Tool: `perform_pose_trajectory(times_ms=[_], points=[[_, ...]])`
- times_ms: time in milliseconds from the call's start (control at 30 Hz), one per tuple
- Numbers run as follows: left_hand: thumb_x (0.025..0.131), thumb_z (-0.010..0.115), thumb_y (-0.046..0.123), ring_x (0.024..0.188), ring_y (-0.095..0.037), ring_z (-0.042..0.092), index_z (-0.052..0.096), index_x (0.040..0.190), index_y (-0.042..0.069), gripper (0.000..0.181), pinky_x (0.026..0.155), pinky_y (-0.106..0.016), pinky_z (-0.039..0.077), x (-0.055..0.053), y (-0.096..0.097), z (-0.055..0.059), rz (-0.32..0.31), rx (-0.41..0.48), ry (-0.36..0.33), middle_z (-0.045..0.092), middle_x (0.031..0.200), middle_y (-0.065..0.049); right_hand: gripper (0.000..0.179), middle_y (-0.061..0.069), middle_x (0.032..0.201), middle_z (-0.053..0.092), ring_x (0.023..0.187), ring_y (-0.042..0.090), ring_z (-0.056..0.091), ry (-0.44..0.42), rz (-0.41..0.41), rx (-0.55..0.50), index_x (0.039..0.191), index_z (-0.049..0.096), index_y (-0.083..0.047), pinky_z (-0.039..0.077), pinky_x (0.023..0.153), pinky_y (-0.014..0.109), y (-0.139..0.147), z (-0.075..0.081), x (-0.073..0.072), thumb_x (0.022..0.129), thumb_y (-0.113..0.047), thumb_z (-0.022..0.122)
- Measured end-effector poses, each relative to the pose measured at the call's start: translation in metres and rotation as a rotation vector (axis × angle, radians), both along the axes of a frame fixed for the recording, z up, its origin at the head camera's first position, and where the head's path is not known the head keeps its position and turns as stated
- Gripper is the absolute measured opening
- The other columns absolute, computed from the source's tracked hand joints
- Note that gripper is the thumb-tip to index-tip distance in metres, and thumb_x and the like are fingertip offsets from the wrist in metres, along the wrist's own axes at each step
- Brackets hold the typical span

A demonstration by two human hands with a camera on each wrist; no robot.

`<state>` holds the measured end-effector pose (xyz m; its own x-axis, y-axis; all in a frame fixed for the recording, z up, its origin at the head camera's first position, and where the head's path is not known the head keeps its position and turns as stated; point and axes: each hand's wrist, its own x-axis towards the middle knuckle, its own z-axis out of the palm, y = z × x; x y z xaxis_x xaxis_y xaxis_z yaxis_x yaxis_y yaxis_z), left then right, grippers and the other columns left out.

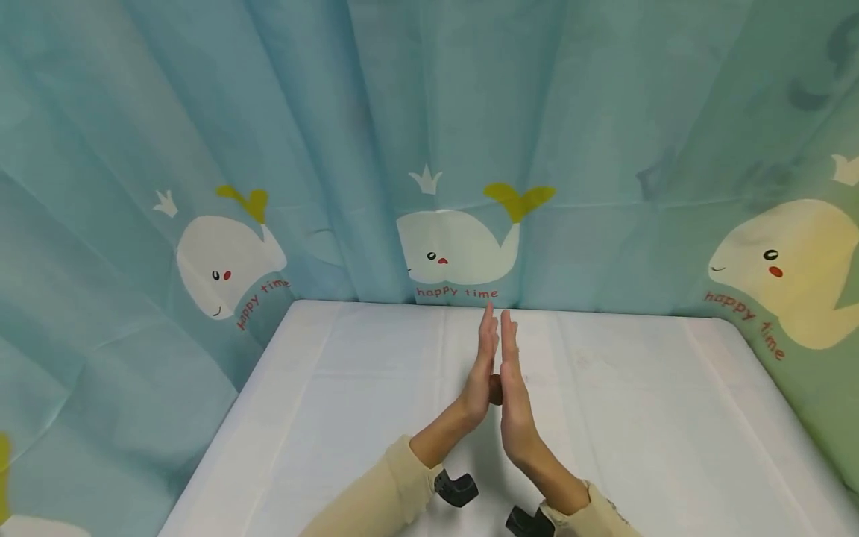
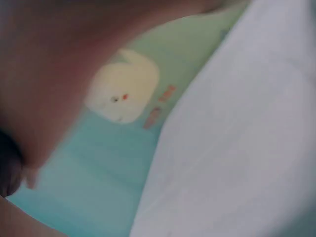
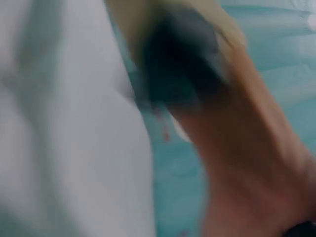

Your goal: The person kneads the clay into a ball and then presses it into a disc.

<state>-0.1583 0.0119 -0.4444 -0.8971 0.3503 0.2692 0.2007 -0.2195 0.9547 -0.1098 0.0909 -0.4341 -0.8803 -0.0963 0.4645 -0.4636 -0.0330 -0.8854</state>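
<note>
A small dark brown, rounded thing sits between the two palms, above the table. My left hand presses it from the left with straight fingers directed away from me. From the other side my right hand touches it, its fingers straight too. Only a narrow gap parts the fingertips. In the left wrist view the dark thing shows at the left edge, partly cut off. The palms hide most of it in the head view, so its kind cannot be told.
A white-covered table lies below the hands. Behind it hangs a blue-green curtain printed with whales and "happy time". Black wrist cameras, one at the left cuff and one at the right, jut inward close together.
</note>
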Motion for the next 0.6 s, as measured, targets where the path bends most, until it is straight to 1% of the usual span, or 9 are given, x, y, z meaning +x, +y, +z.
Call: perform_pose_trajectory(times_ms=[100, 233, 267, 300, 367, 433, 500, 533, 600], points=[[0.111, 0.005, 0.047, 0.158, -0.025, 0.0, -0.007, 0.166, 0.025, 0.06, 0.125, -0.054, 0.002, 0.013, 0.002, -0.003, -0.076, -0.006, 0.02, -0.005, 0.172, 0.0, 0.056, -0.005, 0.172, -0.007, 0.156, 0.018, -0.015, -0.005, -0.062, 0.018, 0.167, 0.003, -0.028, -0.014, 0.119, 0.059, 0.009, 0.006, -0.012, 0.112, -0.038, 0.012], [0.112, 0.005, 0.045, 0.158, -0.028, -0.002, -0.013, 0.165, 0.022, 0.061, 0.125, -0.052, 0.0, 0.025, -0.002, -0.004, -0.135, 0.02, 0.038, -0.009, 0.172, -0.005, 0.054, -0.012, 0.171, -0.007, 0.155, 0.01, -0.013, -0.102, -0.092, -0.002, 0.166, 0.002, -0.035, -0.005, 0.121, 0.056, 0.017, -0.008, -0.028, 0.113, -0.038, 0.01], [0.112, 0.005, 0.045, 0.158, -0.029, -0.002, -0.013, 0.165, 0.022, 0.061, 0.125, -0.051, 0.0, 0.025, -0.003, -0.004, -0.133, 0.022, 0.034, -0.008, 0.172, -0.005, 0.054, -0.012, 0.171, -0.006, 0.155, 0.011, -0.013, -0.123, -0.09, -0.006, 0.166, 0.002, -0.035, -0.003, 0.121, 0.056, 0.017, -0.014, -0.028, 0.113, -0.037, 0.01], [0.112, 0.004, 0.044, 0.158, -0.029, -0.003, -0.012, 0.165, 0.022, 0.06, 0.125, -0.052, 0.0, 0.025, -0.004, -0.005, -0.123, 0.026, 0.036, -0.008, 0.172, -0.005, 0.053, -0.012, 0.171, -0.005, 0.155, 0.013, -0.01, -0.142, -0.087, -0.007, 0.166, 0.002, -0.036, 0.007, 0.121, 0.053, 0.015, -0.019, -0.027, 0.113, -0.037, 0.009], [0.111, 0.005, 0.044, 0.158, -0.028, -0.002, -0.011, 0.165, 0.023, 0.06, 0.125, -0.052, 0.0, 0.022, -0.007, -0.004, -0.087, 0.034, 0.028, -0.005, 0.172, -0.005, 0.053, -0.012, 0.171, -0.005, 0.155, 0.015, -0.01, -0.183, -0.056, -0.02, 0.166, 0.003, -0.036, 0.013, 0.119, 0.052, 0.008, -0.028, -0.019, 0.113, -0.037, 0.009], [0.111, 0.005, 0.046, 0.158, -0.027, -0.001, -0.009, 0.166, 0.024, 0.061, 0.124, -0.054, 0.001, 0.017, -0.01, -0.003, -0.04, 0.028, 0.026, -0.003, 0.172, -0.005, 0.054, -0.012, 0.171, -0.003, 0.155, 0.017, -0.01, -0.186, -0.031, -0.02, 0.166, 0.004, -0.032, 0.012, 0.119, 0.053, 0.001, -0.031, -0.008, 0.113, -0.035, 0.01], [0.111, 0.007, 0.048, 0.158, -0.026, -0.001, -0.007, 0.166, 0.023, 0.062, 0.124, -0.056, 0.001, 0.011, -0.01, -0.003, 0.001, 0.02, 0.019, -0.002, 0.172, -0.005, 0.055, -0.012, 0.171, -0.003, 0.156, 0.018, -0.009, -0.159, -0.016, -0.016, 0.167, 0.003, -0.028, 0.01, 0.119, 0.058, -0.006, -0.029, 0.002, 0.113, -0.033, 0.01], [0.111, 0.008, 0.049, 0.158, -0.025, 0.001, -0.006, 0.166, 0.023, 0.063, 0.124, -0.057, 0.001, 0.009, -0.01, -0.004, 0.013, 0.012, 0.005, -0.002, 0.172, -0.005, 0.056, -0.009, 0.172, -0.002, 0.156, 0.018, -0.013, -0.12, -0.016, -0.003, 0.167, 0.003, -0.024, -0.003, 0.119, 0.063, -0.009, -0.026, 0.005, 0.112, -0.031, 0.011], [0.11, 0.008, 0.052, 0.158, -0.024, 0.001, -0.005, 0.166, 0.022, 0.065, 0.124, -0.057, 0.001, 0.006, -0.008, -0.009, 0.011, 0.007, -0.027, -0.001, 0.173, -0.006, 0.057, -0.003, 0.173, 0.002, 0.157, 0.021, -0.011, -0.02, -0.041, 0.054, 0.167, 0.006, -0.017, -0.011, 0.116, 0.067, -0.011, -0.018, 0.009, 0.112, -0.026, 0.013]])
